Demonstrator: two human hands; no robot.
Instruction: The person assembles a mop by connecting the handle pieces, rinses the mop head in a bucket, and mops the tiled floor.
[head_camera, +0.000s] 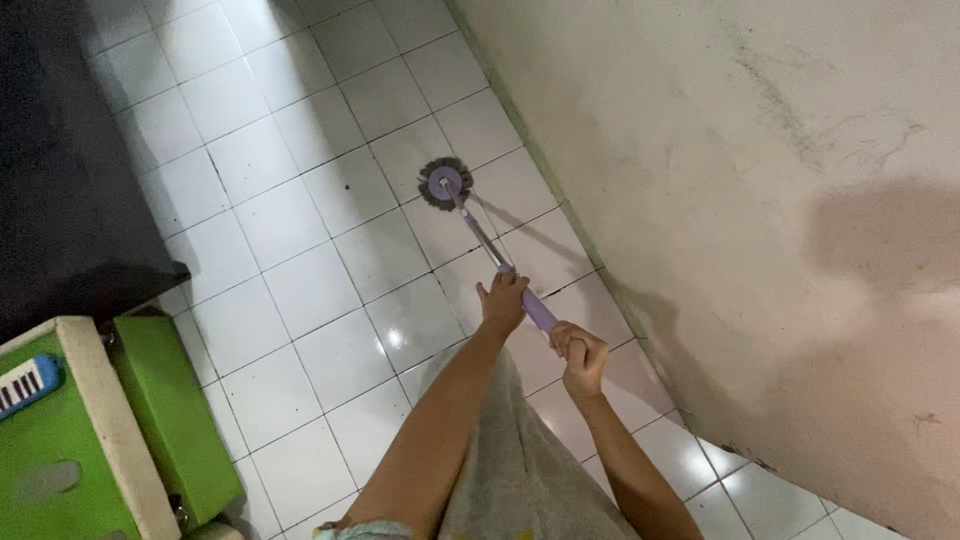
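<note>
A mop with a round grey head and purple hub (444, 184) rests on the white tiled floor (300, 200) near the wall. Its metal pole (480, 235) runs back to a purple grip (538, 311). My left hand (503, 300) is closed around the pole where the purple grip begins. My right hand (580, 352) is closed around the grip's near end, lower and to the right. Both arms reach forward over my grey garment (510, 460).
A stained pale wall (760, 200) rises along the right. A dark piece of furniture (60, 180) stands at the left. A green and cream box-like object (110, 430) sits at the lower left, with a small keyboard toy (25, 385) on it.
</note>
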